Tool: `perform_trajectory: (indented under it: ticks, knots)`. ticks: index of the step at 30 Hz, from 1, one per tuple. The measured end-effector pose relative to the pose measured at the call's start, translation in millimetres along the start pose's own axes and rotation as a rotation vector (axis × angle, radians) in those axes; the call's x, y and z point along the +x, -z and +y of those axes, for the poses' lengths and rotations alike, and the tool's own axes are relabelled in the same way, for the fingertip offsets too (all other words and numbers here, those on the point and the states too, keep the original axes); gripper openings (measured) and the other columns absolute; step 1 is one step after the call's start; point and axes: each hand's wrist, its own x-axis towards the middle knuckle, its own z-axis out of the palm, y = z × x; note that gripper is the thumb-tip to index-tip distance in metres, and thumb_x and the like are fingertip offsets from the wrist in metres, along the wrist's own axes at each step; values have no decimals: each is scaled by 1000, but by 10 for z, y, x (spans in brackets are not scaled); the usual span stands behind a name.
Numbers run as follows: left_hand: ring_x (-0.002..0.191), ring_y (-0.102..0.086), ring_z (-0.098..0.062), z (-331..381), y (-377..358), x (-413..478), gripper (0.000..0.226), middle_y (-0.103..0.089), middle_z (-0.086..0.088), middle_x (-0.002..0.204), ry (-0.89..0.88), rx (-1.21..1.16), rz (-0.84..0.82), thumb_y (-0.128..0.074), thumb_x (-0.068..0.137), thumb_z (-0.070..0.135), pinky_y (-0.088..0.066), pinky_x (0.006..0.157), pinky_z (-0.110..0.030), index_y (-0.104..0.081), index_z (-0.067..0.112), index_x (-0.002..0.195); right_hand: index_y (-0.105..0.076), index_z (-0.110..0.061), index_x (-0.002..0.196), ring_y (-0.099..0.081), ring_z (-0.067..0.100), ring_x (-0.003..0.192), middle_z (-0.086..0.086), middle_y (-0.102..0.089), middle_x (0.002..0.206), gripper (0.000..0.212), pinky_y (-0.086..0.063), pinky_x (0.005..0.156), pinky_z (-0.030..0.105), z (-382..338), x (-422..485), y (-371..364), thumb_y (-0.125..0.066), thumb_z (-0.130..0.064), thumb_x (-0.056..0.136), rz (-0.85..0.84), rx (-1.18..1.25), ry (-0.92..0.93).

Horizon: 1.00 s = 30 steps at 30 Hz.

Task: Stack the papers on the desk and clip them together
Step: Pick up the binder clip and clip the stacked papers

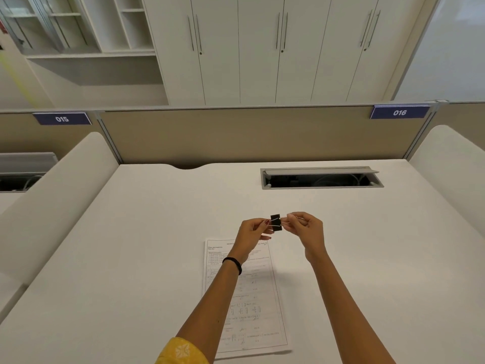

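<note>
A stack of printed papers [256, 306] lies flat on the white desk [131, 258], near its front edge, with my left forearm crossing over it. Both hands are raised above the far end of the papers and hold black binder clips [276, 222] between them. My left hand [253, 231] pinches the black clip bodies from the left. My right hand [305, 227] pinches the thin metal handles from the right. Two black bodies seem to sit one above the other.
An open grey cable tray [321, 177] is set into the desk at the back right. A beige partition [236, 135] closes the back. Padded side dividers [60, 195] flank the desk. White cabinets stand beyond the partition.
</note>
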Motion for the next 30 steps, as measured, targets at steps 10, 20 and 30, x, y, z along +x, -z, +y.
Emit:
perform_trajectory:
  ticks: [10, 20, 30]
  knots:
    - [82, -71, -11, 54, -43, -53, 28, -71, -9, 98, 42, -221, -64, -50, 94, 17, -56, 73, -18, -62, 4, 114, -66, -3, 103, -67, 15, 69, 9, -69, 85, 22, -57, 63, 19, -30, -29, -61, -58, -17, 89, 39, 149, -171]
    - [77, -72, -12, 98, -142, -87, 24, -74, -1, 85, 85, -373, -40, -51, 92, 15, -58, 71, -19, -64, 7, 111, -65, -12, 97, -60, 19, 84, 6, -66, 88, 18, -50, 69, 26, -21, -129, -266, -53, -24, 92, 46, 107, -223]
    - [77, -72, -18, 74, -188, -83, 11, -74, -11, 88, 173, -470, 149, -59, 88, 10, -57, 67, -23, -66, 7, 96, -61, -15, 108, -63, 20, 99, 8, -66, 102, 31, -55, 84, 34, 155, -339, -538, -43, -37, 96, -56, 87, -146]
